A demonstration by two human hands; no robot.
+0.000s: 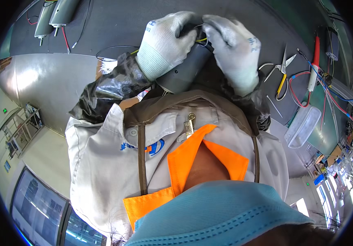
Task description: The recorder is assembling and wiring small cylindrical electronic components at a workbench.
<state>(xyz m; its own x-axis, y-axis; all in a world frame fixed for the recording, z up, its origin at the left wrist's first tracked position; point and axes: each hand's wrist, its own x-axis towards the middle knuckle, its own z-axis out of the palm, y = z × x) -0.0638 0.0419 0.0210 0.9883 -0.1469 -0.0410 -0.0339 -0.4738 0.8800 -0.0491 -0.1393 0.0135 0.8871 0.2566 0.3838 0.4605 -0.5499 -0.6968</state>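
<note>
While two grey cylindrical motors (pixel 52 19) lie side by side on the dark tabletop (pixel 123 22) in the upper left of the frame, shafts pointing downward, their red and black leads trail loose beside them; lying apart from the hands, they leave the upper middle free for handling. Right of these, a thin dark cable (pixel 102 51) curves toward the left cuff.

The left hand (pixel 166 45), gloved in white with grey finger coating, is at upper centre. Its fingers are bent and drawn in on the thin wires (pixel 201 40), one of them yellow, probably to steady them. Just below, a dark grey cylinder (pixel 182 75) rests between the wrists, close against the brown apron (pixel 209 97). Its wired end points up toward the fingertips, which likely keeps the short leads within reach, and the body behind it may stop it sliding.

The right hand (pixel 234 49), gloved alike, comes in from the other side, its fingers curled closed at the same wires, so the two sets of tips nearly meet. Which tip pinches which strand, I cannot tell.

Farther right lie a slim white strip (pixel 274 106), yellow-handled scissors (pixel 282 78) with blades spread, a translucent tray (pixel 303 128) and a red-and-white tool (pixel 316 53), seemingly set within easy reach of the right hand.
</note>
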